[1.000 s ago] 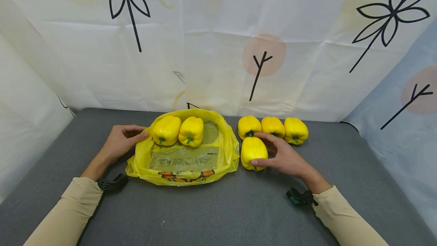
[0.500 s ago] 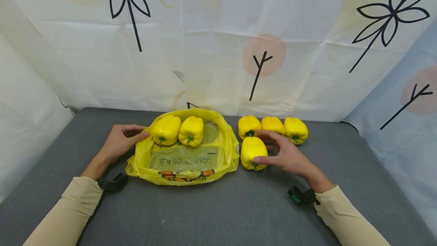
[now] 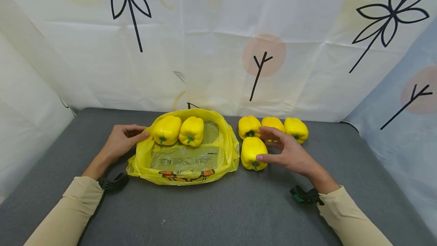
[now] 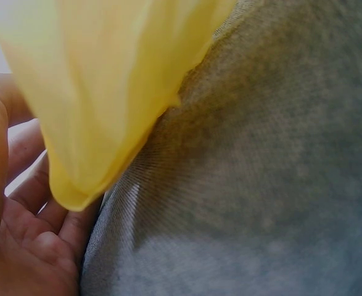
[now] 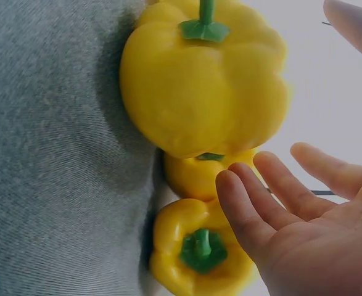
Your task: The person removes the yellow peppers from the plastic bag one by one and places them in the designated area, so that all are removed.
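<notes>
A yellow plastic bag (image 3: 225,162) lies with its mouth spread wide, and two yellow bell peppers, one on the left (image 3: 167,130) and one on the right (image 3: 192,130), sit in its back part. My left hand (image 3: 117,145) pinches the bag's left rim between thumb and fingers; the left wrist view shows the yellow film (image 4: 100,111) hanging there. Right of the bag, a yellow bell pepper (image 3: 253,151) stands on the table, its green stem toward me. My right hand (image 3: 290,153) hovers beside it, fingers spread and holding nothing; the right wrist view shows a gap between fingertips and pepper (image 5: 205,92).
Behind the front pepper, three more yellow bell peppers stand in a row: left (image 3: 248,125), middle (image 3: 272,124) and right (image 3: 296,129). The grey table (image 3: 205,215) ends at a white printed cloth (image 3: 211,67) at the back.
My right hand has drawn slightly right, off the front pepper, with its thumb and fingers easing away. The pepper stays where it was. My left hand and the bag look the same.
</notes>
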Tool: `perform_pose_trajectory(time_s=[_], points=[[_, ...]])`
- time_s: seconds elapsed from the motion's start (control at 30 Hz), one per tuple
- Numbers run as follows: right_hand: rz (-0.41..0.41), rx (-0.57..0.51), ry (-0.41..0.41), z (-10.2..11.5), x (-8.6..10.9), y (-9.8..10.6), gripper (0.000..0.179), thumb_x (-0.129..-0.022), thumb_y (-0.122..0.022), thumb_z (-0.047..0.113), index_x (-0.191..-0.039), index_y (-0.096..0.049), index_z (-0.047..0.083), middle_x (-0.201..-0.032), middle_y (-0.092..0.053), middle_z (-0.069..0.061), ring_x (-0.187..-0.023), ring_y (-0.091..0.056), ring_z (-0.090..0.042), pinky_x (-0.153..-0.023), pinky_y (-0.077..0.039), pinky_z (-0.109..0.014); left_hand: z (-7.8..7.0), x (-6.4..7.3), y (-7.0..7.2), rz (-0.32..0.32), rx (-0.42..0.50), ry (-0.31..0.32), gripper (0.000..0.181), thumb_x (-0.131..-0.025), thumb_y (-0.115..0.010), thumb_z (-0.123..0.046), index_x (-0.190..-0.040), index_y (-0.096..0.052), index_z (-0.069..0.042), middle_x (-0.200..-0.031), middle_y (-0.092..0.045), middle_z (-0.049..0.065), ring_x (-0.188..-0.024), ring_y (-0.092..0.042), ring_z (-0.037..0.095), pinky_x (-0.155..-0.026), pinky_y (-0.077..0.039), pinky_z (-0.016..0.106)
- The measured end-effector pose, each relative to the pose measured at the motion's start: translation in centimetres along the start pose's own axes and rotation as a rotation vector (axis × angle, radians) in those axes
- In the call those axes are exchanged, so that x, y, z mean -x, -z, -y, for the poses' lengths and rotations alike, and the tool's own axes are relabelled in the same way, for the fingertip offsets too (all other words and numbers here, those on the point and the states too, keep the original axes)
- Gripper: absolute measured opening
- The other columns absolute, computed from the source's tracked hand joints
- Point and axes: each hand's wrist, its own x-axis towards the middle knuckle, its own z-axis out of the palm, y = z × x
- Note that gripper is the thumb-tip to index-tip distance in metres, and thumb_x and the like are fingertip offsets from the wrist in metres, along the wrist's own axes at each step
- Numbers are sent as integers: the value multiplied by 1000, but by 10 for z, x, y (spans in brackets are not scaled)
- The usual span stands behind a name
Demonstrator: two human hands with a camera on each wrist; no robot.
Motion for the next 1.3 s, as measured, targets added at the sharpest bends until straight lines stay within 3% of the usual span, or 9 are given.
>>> perform_pose_trajectory(time_s=[0.37,0.57,0.87,1.3], points=[[-14,11,38,13,-2,3,78,-91,-80,17,-154,-38,1,-155,-41,-18,-137,-45,-39,-109,-38,-59,-2,-2,0,4,-4,7,35,-99,-71,-25,-120,-73,3,-105,-75,3,-90,-68,4,-74,-57,23],[-11,19,54,23,-8,5,78,-89,-82,18,-154,-40,4,-154,-42,-18,-136,-45,-41,-109,-39,-60,-2,-2,1,5,3,15,36,-99,-71,-25,-120,-72,4,-104,-75,-1,-90,-68,4,-74,-57,23],[28,34,81,42,-24,8,77,-90,-81,19,-155,-40,8,-155,-41,-16,-139,-43,-35,-110,-37,-60,-1,-2,0,7,3,13,36,-99,-71,-25,-120,-72,4,-106,-75,4,-90,-68,5,-74,-57,23],[115,47,115,67,-51,-2,81,-87,-83,22,-155,-40,10,-154,-44,-8,-138,-45,-34,-112,-38,-53,1,-2,0,5,16,5,36,-99,-71,-23,-120,-72,6,-102,-75,-5,-90,-68,4,-75,-57,22]])
